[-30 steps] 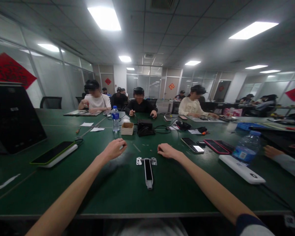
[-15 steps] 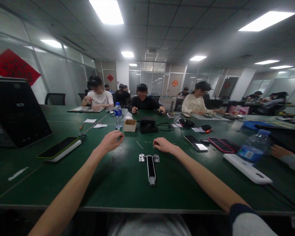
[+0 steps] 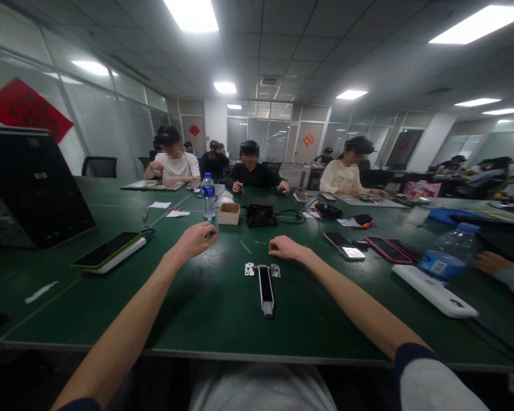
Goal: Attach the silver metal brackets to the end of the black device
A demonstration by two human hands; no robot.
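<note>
While both hands hold nothing, the left hand [image 3: 195, 241] curls loosely and the right hand [image 3: 286, 248] lies relaxed, just beyond a black-and-silver latch [image 3: 264, 288]; the label [image 3: 437, 267] on the water bottle [image 3: 452, 252] is unreadable.

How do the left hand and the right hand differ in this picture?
The left hand is curled and seems raised, while the right hand lies flatter with its fingers stretched out. The right hand is closer to the metal fitting than the left hand. Both are bare and empty, reaching forward over the green table.
</note>
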